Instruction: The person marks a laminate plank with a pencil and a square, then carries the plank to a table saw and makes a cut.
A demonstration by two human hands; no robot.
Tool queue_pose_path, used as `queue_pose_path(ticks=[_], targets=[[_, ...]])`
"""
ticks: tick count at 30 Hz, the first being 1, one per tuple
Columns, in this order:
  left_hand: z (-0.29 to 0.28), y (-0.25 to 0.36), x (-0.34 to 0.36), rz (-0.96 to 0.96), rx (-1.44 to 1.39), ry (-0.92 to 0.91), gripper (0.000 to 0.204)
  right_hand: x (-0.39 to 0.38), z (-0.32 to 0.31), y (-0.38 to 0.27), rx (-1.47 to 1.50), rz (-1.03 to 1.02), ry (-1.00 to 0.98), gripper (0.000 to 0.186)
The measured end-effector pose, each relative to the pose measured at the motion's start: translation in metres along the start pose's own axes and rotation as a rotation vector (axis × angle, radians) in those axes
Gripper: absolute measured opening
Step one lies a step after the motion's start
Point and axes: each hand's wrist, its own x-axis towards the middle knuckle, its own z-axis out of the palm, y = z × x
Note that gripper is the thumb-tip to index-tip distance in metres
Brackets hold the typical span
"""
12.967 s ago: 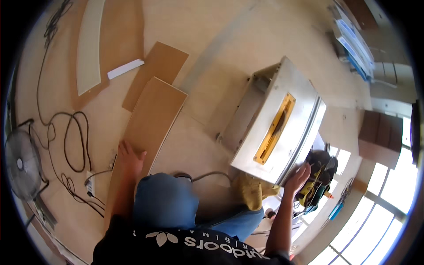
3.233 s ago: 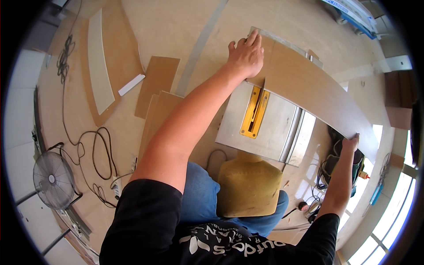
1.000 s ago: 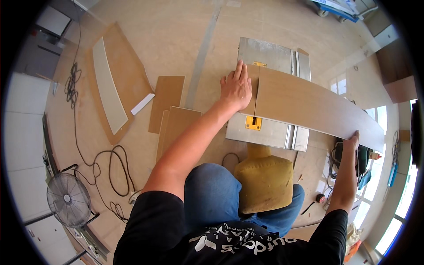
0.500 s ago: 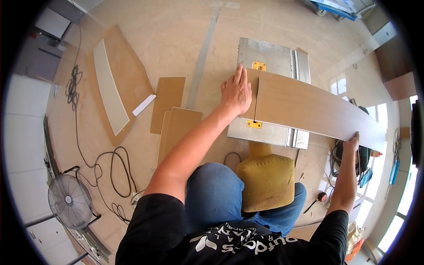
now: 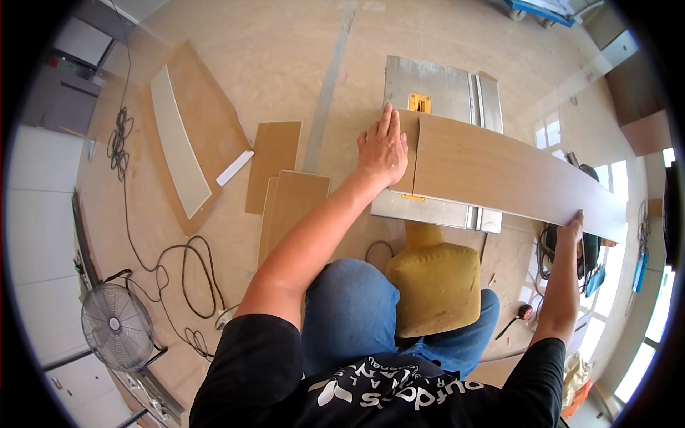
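Note:
A long wood-toned board (image 5: 506,167) lies across the metal top of a table saw (image 5: 428,75), reaching past its right side. A dark straight line separates the long part from a narrow strip (image 5: 408,153) at its left end. My left hand (image 5: 383,146) rests flat on that strip, fingers stretched away from me. At the right, my right hand (image 5: 571,228) grips the board's near edge, its fingers partly hidden underneath. The yellow insert (image 5: 419,102) shows beyond the board, with a small bit on the near side; the blade is not visible.
A mustard padded seat (image 5: 439,289) stands between my knees. Left lie brown panels (image 5: 278,160), a pale strip (image 5: 175,143), looped cables (image 5: 189,278) and a fan (image 5: 118,327). A tape measure (image 5: 525,312) and a dark bag-like thing (image 5: 589,250) are at right.
The board has slid slightly toward me on the saw top, covering more of the near yellow piece and baring more of the far one. Both hands keep their places on it.

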Motion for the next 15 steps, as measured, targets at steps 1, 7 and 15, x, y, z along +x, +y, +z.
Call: queue_pose_path(ticks=[1, 7, 15], targets=[[-0.002, 0.003, -0.001, 0.002, -0.003, -0.003, 0.059, 0.004, -0.004, -0.002, -0.005, 0.002, -0.014, 0.041], [-0.009, 0.013, -0.006, -0.018, 0.005, -0.035, 0.057, 0.026, -0.015, -0.010, 0.003, 0.005, -0.041, 0.043], [-0.004, 0.006, -0.016, 0.006, 0.003, 0.001, 0.058, 0.024, -0.017, -0.005, -0.024, -0.020, -0.071, 0.042]])
